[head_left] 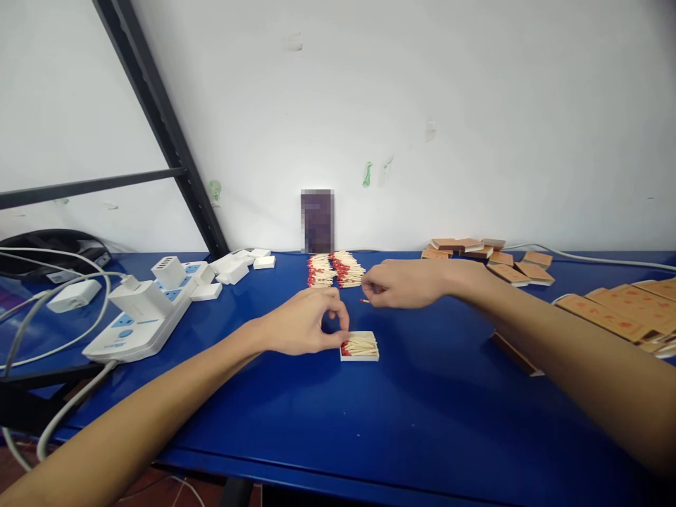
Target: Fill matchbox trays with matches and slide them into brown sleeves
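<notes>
A small white tray (360,358) sits on the blue table (317,422) right in front of the person, filled with matches (362,345), most of the red heads toward its left end. The left hand (301,320) is at that end, thumb and fingertip nearly meeting over the corner and covering part of it — whether they pinch the rim or merely rest there, I can't tell. The right hand (406,284) is low over the table beyond the tray, fingers curled inward; a single match (364,301) pokes out beneath them, though I can't make out whether it is gripped or lying loose.

Just behind the hands are two heaps of matches, a left heap (320,272) and a right heap (348,270), and past them a blurred dark panel (317,222) stands against the wall (370,70).

Over on the right there's more in the way: brown boxes (508,273) piled at the back, brown covers (612,310) in an overlapping row, and one brown piece (515,352) partly hidden by the right forearm. To the left, a power strip (113,345) loaded with plugs lies beyond the left forearm, near small white boxes (265,263) — white cables (74,415) loop around it, and a black frame (158,113) slants up behind.
</notes>
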A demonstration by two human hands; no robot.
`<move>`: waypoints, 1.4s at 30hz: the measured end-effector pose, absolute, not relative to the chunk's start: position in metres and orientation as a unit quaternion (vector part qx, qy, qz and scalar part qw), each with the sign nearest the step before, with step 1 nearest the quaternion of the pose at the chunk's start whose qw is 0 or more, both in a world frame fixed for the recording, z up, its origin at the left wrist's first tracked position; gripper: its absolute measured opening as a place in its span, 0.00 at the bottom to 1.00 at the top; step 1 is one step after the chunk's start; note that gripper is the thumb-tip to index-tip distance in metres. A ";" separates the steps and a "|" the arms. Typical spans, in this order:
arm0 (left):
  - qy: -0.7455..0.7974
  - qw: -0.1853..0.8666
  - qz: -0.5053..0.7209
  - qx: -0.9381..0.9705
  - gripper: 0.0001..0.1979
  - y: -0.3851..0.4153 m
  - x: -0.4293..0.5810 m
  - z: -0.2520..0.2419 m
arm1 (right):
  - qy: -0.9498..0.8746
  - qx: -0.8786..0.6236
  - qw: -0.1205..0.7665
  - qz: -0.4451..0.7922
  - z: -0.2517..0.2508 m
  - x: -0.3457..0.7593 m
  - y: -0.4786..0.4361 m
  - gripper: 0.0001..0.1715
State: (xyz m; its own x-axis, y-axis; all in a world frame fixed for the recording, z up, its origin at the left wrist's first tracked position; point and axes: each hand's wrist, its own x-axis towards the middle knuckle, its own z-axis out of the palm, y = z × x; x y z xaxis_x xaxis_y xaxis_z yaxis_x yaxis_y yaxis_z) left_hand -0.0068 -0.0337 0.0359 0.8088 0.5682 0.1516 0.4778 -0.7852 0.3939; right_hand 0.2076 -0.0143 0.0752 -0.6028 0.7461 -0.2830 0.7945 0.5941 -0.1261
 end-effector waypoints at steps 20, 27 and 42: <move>0.418 -0.049 0.132 0.897 0.07 0.029 -0.040 0.006 | 0.872 0.479 0.101 -0.015 0.067 0.206 -0.013 0.11; 0.394 -0.039 0.121 0.910 0.07 0.027 -0.037 0.007 | 0.866 0.493 0.074 0.041 0.050 0.200 -0.006 0.13; 0.290 0.065 0.134 0.945 0.11 -0.024 -0.010 0.026 | 0.867 0.492 0.036 0.068 0.029 0.196 0.005 0.14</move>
